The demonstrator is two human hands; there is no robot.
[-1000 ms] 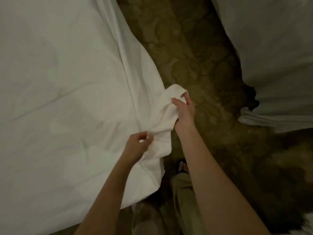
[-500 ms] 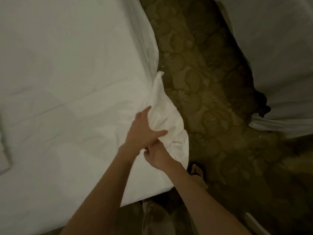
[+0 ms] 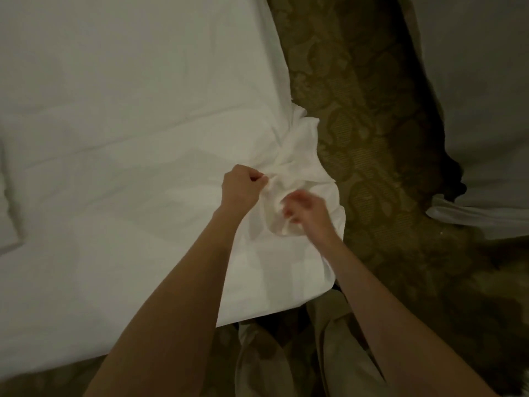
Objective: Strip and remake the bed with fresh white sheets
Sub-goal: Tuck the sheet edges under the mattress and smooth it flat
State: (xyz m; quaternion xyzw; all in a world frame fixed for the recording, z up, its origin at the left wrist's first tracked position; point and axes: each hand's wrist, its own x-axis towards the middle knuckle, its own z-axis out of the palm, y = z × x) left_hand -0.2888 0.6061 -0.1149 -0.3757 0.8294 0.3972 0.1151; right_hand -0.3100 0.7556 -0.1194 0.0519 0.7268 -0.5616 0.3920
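Left hand (image 3: 242, 186) fisted, fingers pinching bunched white sheet (image 3: 289, 179), right hand (image 3: 307, 209) blurred, fingers curled into it

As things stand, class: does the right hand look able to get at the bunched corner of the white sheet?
Probably yes. The right hand, blurred, is already at the bunched corner of the white sheet, with nothing between them. The left hand pinches the fabric just beside it, leaving the near side free.

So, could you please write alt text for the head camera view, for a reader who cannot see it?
Two bare hands bunch the corner of a white sheet on a bed: the left hand pinches the fabric, and the blurred right hand is at the bunched cloth. Patterned carpet lies beside the bed.
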